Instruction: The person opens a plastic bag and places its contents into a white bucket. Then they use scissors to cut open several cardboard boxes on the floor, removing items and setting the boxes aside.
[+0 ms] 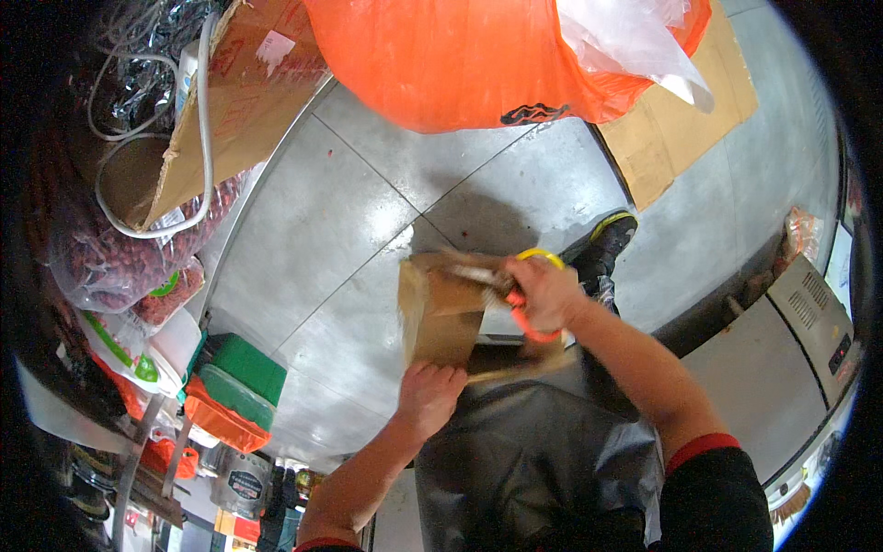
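Observation:
A small brown cardboard box is in front of my body, above the grey floor and a dark apron. My left hand grips its near left edge, fingers curled over the cardboard. In my right hand is a pair of scissors with one yellow and one orange-red handle loop. The metal blades point left across the box's far edge. Motion blurs them, so I cannot tell whether they are apart or cut into the cardboard.
An orange plastic bag bulges at the top, near flattened cardboard. Left are a large carton, a looped white cable, bagged red goods and a green container. A metal-cased appliance stands right.

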`<state>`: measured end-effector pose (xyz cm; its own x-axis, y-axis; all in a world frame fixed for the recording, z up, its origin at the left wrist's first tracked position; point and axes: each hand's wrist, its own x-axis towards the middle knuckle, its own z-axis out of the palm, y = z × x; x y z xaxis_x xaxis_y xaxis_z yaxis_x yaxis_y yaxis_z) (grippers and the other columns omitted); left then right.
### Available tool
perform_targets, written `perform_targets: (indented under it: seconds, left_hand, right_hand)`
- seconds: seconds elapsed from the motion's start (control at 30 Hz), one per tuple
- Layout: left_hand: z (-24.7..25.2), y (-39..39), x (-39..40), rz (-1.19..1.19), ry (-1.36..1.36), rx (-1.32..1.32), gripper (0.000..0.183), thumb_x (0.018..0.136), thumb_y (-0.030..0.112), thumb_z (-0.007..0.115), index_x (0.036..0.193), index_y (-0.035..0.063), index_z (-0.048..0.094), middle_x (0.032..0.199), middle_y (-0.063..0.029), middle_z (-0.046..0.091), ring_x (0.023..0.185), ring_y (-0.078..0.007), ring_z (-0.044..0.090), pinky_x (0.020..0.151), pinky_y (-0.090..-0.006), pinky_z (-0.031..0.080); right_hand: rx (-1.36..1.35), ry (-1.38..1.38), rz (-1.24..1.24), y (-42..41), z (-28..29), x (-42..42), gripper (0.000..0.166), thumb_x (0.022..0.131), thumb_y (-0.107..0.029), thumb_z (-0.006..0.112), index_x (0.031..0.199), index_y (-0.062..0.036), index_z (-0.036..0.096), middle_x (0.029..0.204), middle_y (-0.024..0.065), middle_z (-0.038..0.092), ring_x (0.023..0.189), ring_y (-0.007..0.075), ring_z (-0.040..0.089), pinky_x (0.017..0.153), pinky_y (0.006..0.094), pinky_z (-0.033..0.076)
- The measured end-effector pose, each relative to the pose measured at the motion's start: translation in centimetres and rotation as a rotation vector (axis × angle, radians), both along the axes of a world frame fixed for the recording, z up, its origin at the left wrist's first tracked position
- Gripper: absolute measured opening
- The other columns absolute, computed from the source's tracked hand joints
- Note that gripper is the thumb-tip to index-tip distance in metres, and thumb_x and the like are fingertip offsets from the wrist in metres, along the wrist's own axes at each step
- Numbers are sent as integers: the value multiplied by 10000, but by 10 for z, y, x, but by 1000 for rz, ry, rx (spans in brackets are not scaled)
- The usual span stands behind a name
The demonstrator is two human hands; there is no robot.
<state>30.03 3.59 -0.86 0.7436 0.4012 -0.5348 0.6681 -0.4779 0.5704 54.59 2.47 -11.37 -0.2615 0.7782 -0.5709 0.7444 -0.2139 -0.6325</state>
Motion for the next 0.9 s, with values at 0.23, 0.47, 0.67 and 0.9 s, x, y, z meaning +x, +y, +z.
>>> perform_targets:
  seconds: [0.23, 0.47, 0.67, 0.9]
  left_hand:
    - [-3, 2, 2, 4, 104, 66, 77, 656, 88, 534, 723, 76, 571, 738, -84, 548, 774, -237, 535, 876, -405, 342]
    - [-14, -7, 140, -175, 414, -504, 340, 674, 242, 597, 917, 6, 571, 911, -182, 593, 912, -299, 562, 783, -480, 408]
    - [-39, 18, 148, -327, 464, -716, 492, 704, 390, 582, 1037, 30, 554, 1048, -161, 570, 974, -298, 548, 797, -424, 443]
    - [-119, -6, 91, 748, -85, -1154, 663, 796, 501, 511, 1209, -9, 412, 1108, -150, 550, 997, -257, 541, 846, -350, 427]
  right_hand:
    - [-303, -145, -106, 4, -1, 19, 460, 670, -126, 593, 1090, -83, 411, 730, 177, 572, 702, 355, 575, 586, 427, 467]
    - [-313, -69, 8, 57, 14, 5, 408, 698, -131, 554, 1073, -57, 410, 746, 196, 587, 728, 379, 569, 644, 439, 454]
    - [-345, -30, -67, 52, 10, 23, 344, 691, -145, 563, 992, -22, 450, 740, 214, 589, 740, 392, 574, 640, 457, 461]
    - [-314, 121, -151, 73, 32, -12, 437, 680, -171, 564, 1077, -39, 438, 771, 216, 592, 762, 406, 568, 639, 464, 457]
